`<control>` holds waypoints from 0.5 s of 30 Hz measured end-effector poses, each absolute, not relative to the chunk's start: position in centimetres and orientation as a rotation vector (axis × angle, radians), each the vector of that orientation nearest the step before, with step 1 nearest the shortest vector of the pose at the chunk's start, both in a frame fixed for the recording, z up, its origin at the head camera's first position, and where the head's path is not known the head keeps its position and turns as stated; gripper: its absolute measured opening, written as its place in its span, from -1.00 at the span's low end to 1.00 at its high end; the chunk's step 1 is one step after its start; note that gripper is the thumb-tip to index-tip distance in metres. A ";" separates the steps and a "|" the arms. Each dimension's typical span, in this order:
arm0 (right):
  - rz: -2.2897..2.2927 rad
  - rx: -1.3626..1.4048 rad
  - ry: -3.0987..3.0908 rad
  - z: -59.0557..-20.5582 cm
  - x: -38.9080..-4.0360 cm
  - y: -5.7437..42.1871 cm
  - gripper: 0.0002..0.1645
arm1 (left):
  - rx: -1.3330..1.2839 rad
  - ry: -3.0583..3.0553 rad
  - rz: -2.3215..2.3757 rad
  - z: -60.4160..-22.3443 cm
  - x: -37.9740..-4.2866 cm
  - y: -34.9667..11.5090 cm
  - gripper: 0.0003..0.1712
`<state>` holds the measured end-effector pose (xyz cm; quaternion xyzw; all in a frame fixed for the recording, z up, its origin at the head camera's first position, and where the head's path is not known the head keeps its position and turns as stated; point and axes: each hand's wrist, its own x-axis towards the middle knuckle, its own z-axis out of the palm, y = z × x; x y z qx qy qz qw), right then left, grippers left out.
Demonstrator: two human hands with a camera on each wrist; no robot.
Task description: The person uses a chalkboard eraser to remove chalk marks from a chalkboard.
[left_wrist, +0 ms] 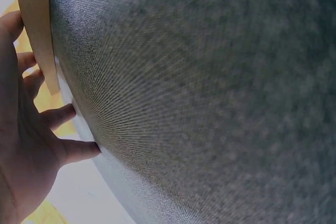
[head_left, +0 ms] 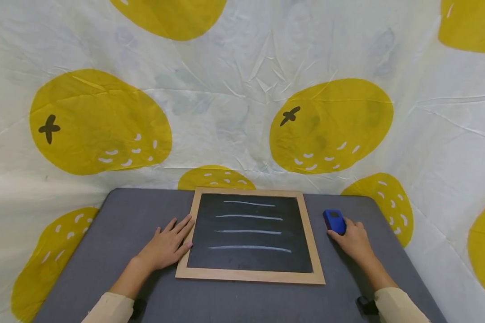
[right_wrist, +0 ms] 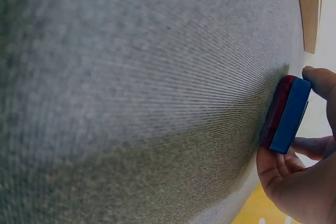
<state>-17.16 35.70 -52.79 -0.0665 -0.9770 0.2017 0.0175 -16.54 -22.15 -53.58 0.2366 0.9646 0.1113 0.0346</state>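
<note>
A small chalkboard [head_left: 249, 255] in a light wooden frame lies on the grey table, with several roughly horizontal chalk lines [head_left: 248, 217] drawn across it. My left hand [head_left: 166, 244] rests at the left side of the frame, fingers spread, fingertips on the wood; the left wrist view shows the thumb and fingertips along the frame edge [left_wrist: 39, 30]. To the right of the board, my right hand [head_left: 353, 240] grips a blue board eraser [head_left: 334, 221] between thumb and fingers. The eraser's dark red felt side [right_wrist: 277, 113] faces the tabletop, close against it in the right wrist view.
The grey table [head_left: 242, 303] has rounded far corners. Behind it hangs a white cloth [head_left: 226, 121] printed with large yellow fruit shapes, which also shows at both sides of the table. Dark wrist straps [head_left: 365, 306] show near the sleeves.
</note>
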 end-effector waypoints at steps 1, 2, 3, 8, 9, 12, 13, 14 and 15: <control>0.626 -0.209 -3.036 -52.8 -17.1 35.7 0.00 | 0.728 2.967 0.340 -53.6 -16.5 -22.2 -0.19; 0.627 -0.211 -3.036 -52.8 -17.1 35.7 -0.01 | 0.732 2.969 0.340 -53.6 -16.5 -22.1 -0.19; 0.627 -0.212 -3.036 -52.8 -17.1 35.7 -0.01 | 0.732 2.968 0.344 -53.6 -16.4 -22.1 -0.19; 0.626 -0.172 -3.019 -52.5 -17.2 35.9 -0.06 | 0.743 2.981 0.355 -53.7 -16.4 -22.1 -0.19; 0.624 -0.158 -3.016 -52.4 -17.3 35.9 -0.07 | 0.742 2.984 0.353 -53.7 -16.4 -22.1 -0.19; 0.624 -0.106 -3.013 -52.1 -17.4 35.9 -0.08 | 0.744 2.993 0.345 -53.8 -16.4 -22.2 -0.19; 0.624 -0.093 -3.015 -51.9 -17.5 35.9 -0.08 | 0.746 2.994 0.343 -53.9 -16.4 -22.3 -0.19; 0.627 -0.081 -3.016 -51.8 -17.5 35.9 -0.08 | 0.748 2.993 0.343 -53.9 -16.4 -22.3 -0.19; 0.632 -0.068 -3.017 -51.6 -17.5 35.9 -0.08 | 0.751 2.992 0.339 -54.0 -16.3 -22.3 -0.18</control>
